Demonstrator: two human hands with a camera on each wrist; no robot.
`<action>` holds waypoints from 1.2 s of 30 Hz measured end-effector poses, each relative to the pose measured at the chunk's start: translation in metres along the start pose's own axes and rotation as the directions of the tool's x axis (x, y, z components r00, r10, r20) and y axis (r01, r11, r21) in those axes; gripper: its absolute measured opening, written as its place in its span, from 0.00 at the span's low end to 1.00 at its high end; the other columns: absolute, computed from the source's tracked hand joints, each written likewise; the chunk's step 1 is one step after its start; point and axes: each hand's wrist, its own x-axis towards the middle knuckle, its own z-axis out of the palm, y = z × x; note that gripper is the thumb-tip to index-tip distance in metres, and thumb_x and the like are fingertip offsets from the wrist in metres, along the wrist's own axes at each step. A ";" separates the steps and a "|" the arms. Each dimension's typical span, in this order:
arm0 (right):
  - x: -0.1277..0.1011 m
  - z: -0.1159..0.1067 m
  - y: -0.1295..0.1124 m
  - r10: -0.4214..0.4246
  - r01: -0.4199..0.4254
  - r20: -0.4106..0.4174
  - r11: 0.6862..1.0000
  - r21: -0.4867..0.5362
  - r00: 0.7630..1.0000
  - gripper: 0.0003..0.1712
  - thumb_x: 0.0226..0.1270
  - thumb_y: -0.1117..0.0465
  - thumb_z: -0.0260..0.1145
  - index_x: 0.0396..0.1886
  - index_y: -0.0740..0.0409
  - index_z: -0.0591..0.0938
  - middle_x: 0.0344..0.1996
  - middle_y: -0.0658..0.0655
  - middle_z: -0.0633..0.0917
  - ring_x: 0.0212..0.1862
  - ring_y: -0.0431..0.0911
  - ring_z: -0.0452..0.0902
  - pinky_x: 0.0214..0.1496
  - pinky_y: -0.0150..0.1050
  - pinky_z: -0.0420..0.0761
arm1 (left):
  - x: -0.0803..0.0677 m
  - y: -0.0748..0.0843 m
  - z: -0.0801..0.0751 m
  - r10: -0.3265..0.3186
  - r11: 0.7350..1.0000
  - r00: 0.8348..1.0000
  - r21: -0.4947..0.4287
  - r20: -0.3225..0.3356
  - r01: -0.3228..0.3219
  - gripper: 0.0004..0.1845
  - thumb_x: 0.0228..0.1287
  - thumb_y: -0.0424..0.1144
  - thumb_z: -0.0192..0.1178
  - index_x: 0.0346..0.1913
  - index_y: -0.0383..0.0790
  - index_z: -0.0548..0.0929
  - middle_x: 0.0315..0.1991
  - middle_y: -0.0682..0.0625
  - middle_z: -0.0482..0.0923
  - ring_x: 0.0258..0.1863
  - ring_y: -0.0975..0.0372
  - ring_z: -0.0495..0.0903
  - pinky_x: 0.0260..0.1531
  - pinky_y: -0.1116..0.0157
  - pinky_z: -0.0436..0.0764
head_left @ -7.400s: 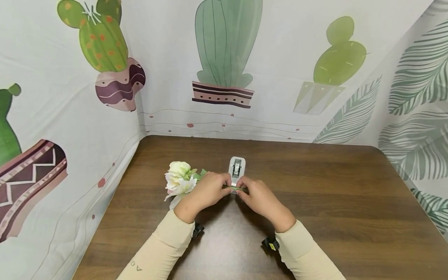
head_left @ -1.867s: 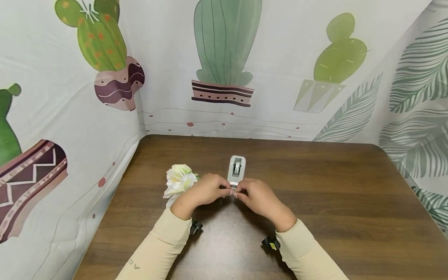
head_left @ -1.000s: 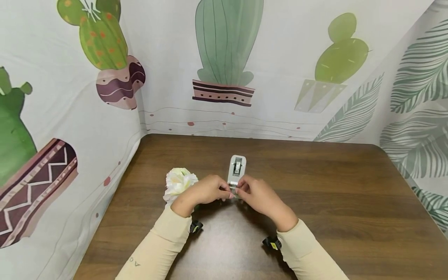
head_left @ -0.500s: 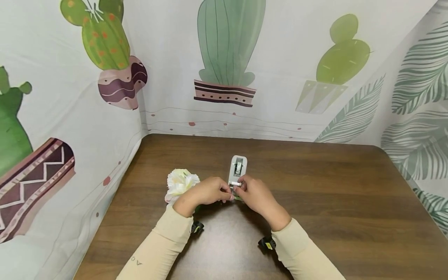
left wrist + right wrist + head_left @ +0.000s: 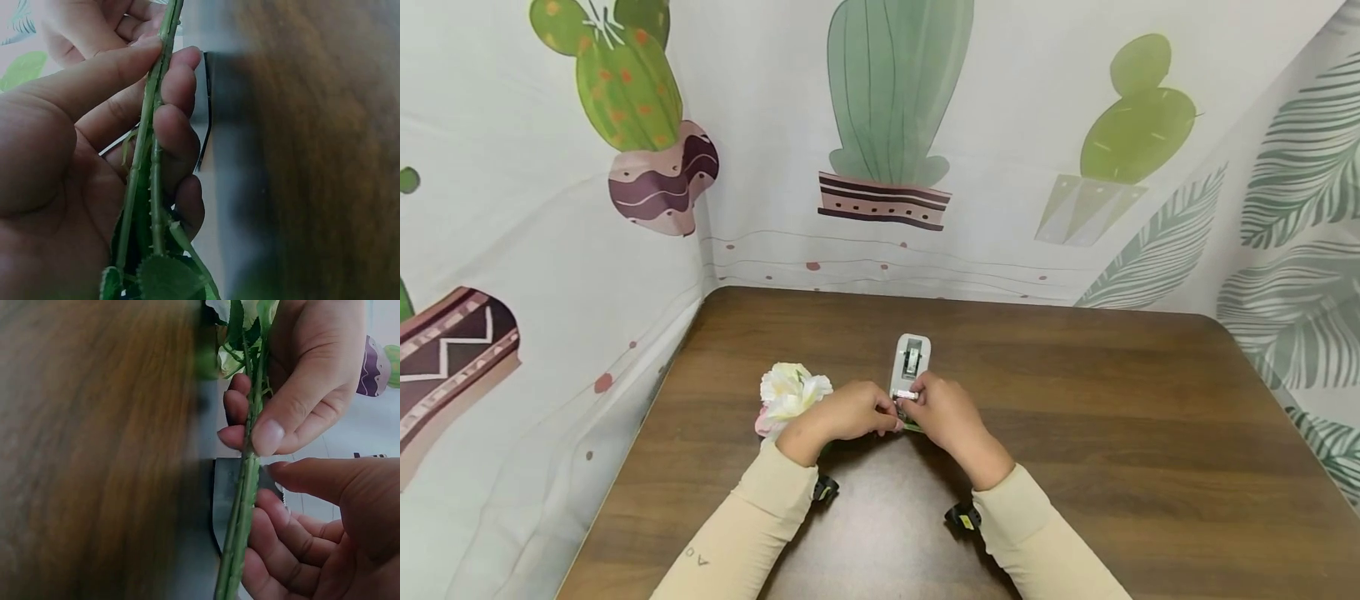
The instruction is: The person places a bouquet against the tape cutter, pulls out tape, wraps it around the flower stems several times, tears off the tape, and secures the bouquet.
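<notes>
Centrally, head view: left hand (image 5: 850, 412) and right hand (image 5: 942, 412) meet at a white plastic tape dispenser (image 5: 910, 364) on the dark wooden desk (image 5: 1112, 417); cream artificial flowers (image 5: 786, 396) lie left of them. Left wrist view: left hand pinches two thin green stems (image 5: 150, 156). Right wrist view: right hand's fingers (image 5: 281, 540) curl beside the stems (image 5: 240, 519), grip unclear.

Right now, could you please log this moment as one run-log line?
left hand: grips flower stems | right hand: at tape dispenser, grip unclear | flowers: left, over table
</notes>
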 end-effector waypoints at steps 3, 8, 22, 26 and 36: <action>0.001 0.000 -0.002 0.012 -0.012 -0.004 1.000 -0.024 1.000 0.13 0.62 0.54 0.72 0.38 0.58 0.82 0.22 0.49 0.83 0.24 0.41 0.75 0.28 0.36 0.73 | 0.000 0.000 0.001 -0.001 1.000 1.000 0.009 -0.008 0.001 0.14 0.66 0.44 0.66 0.24 0.42 0.86 0.20 0.51 0.83 0.19 0.69 0.70 0.24 0.72 0.69; 0.001 -0.001 -0.005 0.009 -0.010 -0.017 0.996 -0.091 1.000 0.11 0.61 0.54 0.72 0.34 0.57 0.82 0.21 0.50 0.83 0.23 0.44 0.75 0.27 0.40 0.73 | 0.001 0.000 0.002 0.012 1.000 1.000 0.016 -0.017 -0.012 0.13 0.65 0.43 0.65 0.24 0.41 0.86 0.20 0.50 0.83 0.19 0.69 0.69 0.24 0.72 0.68; 0.002 -0.002 -0.015 0.005 -0.009 -0.022 0.980 -0.200 1.000 0.12 0.63 0.55 0.71 0.26 0.55 0.79 0.20 0.53 0.82 0.22 0.47 0.74 0.23 0.43 0.71 | 0.002 -0.001 0.004 0.033 0.999 0.999 0.031 -0.041 -0.031 0.12 0.65 0.40 0.63 0.24 0.42 0.86 0.19 0.51 0.81 0.19 0.69 0.68 0.23 0.72 0.67; 0.003 -0.002 -0.019 0.004 -0.008 -0.018 0.975 -0.222 1.000 0.14 0.63 0.54 0.71 0.25 0.55 0.78 0.20 0.55 0.82 0.22 0.48 0.75 0.22 0.44 0.72 | 0.002 -0.001 0.005 0.034 0.999 0.998 0.034 -0.045 -0.033 0.12 0.64 0.40 0.63 0.24 0.41 0.86 0.18 0.52 0.80 0.19 0.69 0.68 0.23 0.72 0.67; 0.003 -0.003 -0.021 0.005 -0.011 -0.023 0.968 -0.252 1.000 0.13 0.62 0.54 0.72 0.26 0.57 0.79 0.23 0.58 0.84 0.24 0.51 0.78 0.23 0.47 0.74 | 0.000 0.003 0.004 0.021 1.000 0.999 0.023 -0.041 -0.020 0.13 0.64 0.40 0.63 0.24 0.38 0.86 0.21 0.46 0.83 0.18 0.68 0.67 0.22 0.72 0.65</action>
